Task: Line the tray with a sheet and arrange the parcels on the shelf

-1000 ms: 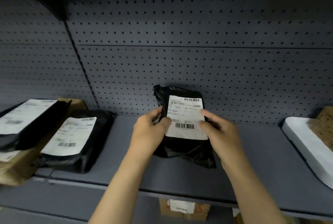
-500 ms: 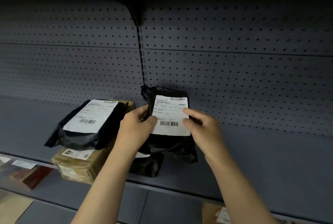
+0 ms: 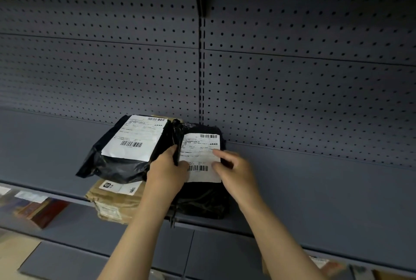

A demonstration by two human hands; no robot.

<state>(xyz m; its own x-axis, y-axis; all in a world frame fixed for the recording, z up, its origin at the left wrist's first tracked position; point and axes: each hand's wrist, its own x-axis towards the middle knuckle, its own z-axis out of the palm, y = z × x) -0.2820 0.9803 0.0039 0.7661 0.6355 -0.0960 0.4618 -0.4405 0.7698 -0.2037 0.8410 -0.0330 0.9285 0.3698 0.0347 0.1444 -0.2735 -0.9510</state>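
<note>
Parcel [image 3: 200,167] held by both hands on shelf [image 3: 315,189], beside others.

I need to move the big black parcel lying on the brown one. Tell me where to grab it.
Take the big black parcel by its two long side edges, coming from the front. It lies label-up and tilted on the brown parcel, its slack front end overhanging, probably too loose for a firm grip.

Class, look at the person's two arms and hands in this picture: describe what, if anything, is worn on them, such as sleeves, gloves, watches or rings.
Both forearms are bare up to the bottom edge of the picture: no sleeves show. The left hand and the right hand wear no gloves. No watch, bracelet or ring can be seen on either wrist or on the fingers in view, though the picture is dim and slightly blurred.
</note>
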